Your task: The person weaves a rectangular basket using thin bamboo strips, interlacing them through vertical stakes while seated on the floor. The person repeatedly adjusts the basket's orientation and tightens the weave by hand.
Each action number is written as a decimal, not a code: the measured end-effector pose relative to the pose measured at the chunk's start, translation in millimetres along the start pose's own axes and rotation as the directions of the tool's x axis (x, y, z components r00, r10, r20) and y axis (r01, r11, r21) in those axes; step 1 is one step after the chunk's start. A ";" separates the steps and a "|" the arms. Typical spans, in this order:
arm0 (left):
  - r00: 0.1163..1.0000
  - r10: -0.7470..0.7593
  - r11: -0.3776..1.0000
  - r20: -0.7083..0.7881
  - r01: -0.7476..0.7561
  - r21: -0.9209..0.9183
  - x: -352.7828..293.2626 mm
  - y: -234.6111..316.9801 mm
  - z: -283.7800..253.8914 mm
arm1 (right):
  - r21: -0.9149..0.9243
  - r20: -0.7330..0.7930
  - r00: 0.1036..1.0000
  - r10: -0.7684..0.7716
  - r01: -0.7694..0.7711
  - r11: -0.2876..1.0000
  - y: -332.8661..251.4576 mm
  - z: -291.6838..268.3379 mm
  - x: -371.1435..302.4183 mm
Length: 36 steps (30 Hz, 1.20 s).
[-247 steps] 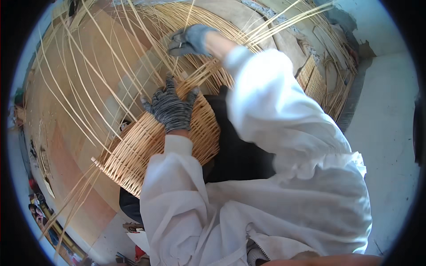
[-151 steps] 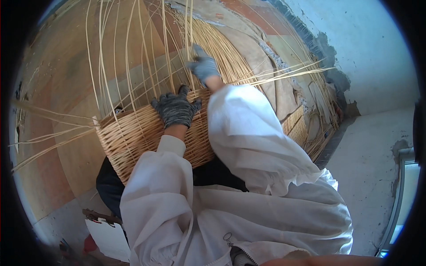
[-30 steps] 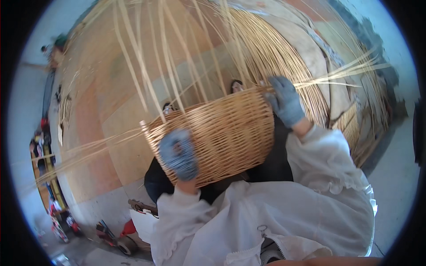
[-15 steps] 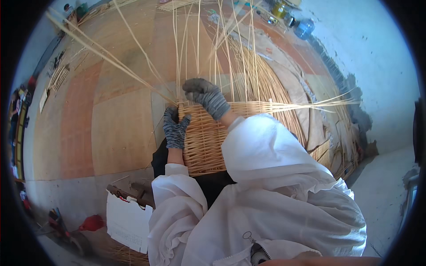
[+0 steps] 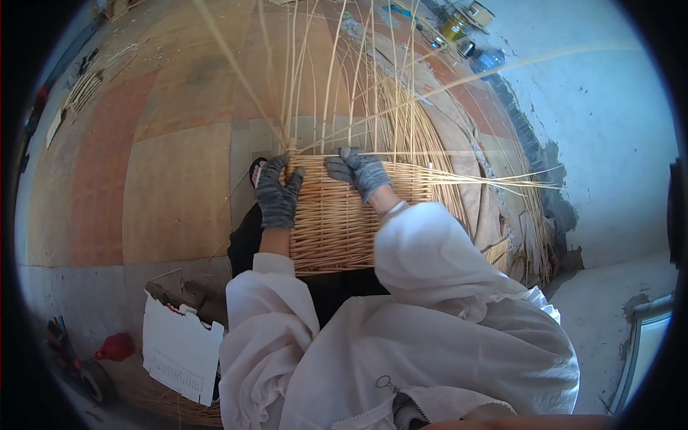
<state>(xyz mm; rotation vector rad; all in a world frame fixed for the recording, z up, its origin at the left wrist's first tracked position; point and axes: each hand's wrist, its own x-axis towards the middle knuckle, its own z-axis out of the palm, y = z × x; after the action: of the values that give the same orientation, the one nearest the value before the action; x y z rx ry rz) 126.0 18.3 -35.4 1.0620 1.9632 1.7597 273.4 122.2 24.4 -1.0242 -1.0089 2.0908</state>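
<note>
A honey-coloured woven wicker panel (image 5: 337, 233) rests against my lap, with several tall pale upright rods (image 5: 327, 86) rising from its top edge. My left hand (image 5: 278, 197), in a grey knit glove, grips the panel's upper left corner, its thumb on the near face. At the top edge, right of it, my gloved right hand (image 5: 362, 172) has its fingers curled over a thin wicker rod lying along the weave; they partly hide it. A long blurred rod (image 5: 459, 87) slants from the left corner up to the right. Thin rod ends (image 5: 502, 179) stick out past the panel's right side.
A bundle of long loose rods (image 5: 423, 129) lies on cloth beyond the panel, near the wall. At lower left are a white cardboard sheet (image 5: 180, 347) and a red object (image 5: 115, 347). A clear bottle (image 5: 489, 60) and a yellowish container (image 5: 453, 29) stand far right.
My right hand has moved right and slightly down along the top edge from near the left corner. A rod now slants to the upper right. My left hand stays at the corner.
</note>
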 end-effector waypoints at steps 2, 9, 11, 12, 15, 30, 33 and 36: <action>0.958 0.287 0.905 0.010 -0.274 0.325 -5.2 16.0 -4.3 | 0.065 0.002 1.000 0.015 -0.016 0.998 -0.3 -1.7 9.9; 0.898 0.418 0.653 0.139 -0.403 0.641 -4.4 19.7 20.2 | -0.439 0.143 0.947 -0.286 0.320 0.839 -16.5 -15.0 83.3; 0.920 0.353 0.608 0.172 -0.366 0.705 -5.8 35.5 30.6 | -0.172 0.060 0.976 -0.209 0.216 0.961 -33.8 7.9 107.7; 0.946 0.274 0.564 0.172 -0.303 0.768 -6.3 42.2 31.9 | -0.029 0.050 0.988 -0.148 0.149 0.988 -39.4 23.9 116.1; 0.966 0.239 0.517 0.095 -0.209 0.830 -9.7 53.7 25.3 | -0.048 -0.190 0.827 -0.530 0.531 0.846 -34.1 -2.3 72.4; 0.874 0.000 0.316 0.487 -0.462 0.829 -18.6 96.9 136.5 | 0.158 -0.366 0.798 -0.479 0.560 0.813 -16.4 -172.3 31.3; 0.737 -0.015 0.512 0.676 -0.575 0.638 -29.4 94.8 192.5 | -0.477 -0.140 0.683 -0.717 0.588 0.653 -12.8 -228.1 45.1; 0.728 -0.385 0.416 0.567 -0.412 0.811 -31.8 135.7 222.2 | -0.973 0.104 0.641 -0.761 0.225 0.057 -59.9 -189.8 50.8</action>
<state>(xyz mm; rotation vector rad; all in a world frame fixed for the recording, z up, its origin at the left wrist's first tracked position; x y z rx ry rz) 337.2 154.7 39.4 1.6917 2.2551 -0.1176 415.1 262.7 -24.1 -1.2570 -2.0573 0.3269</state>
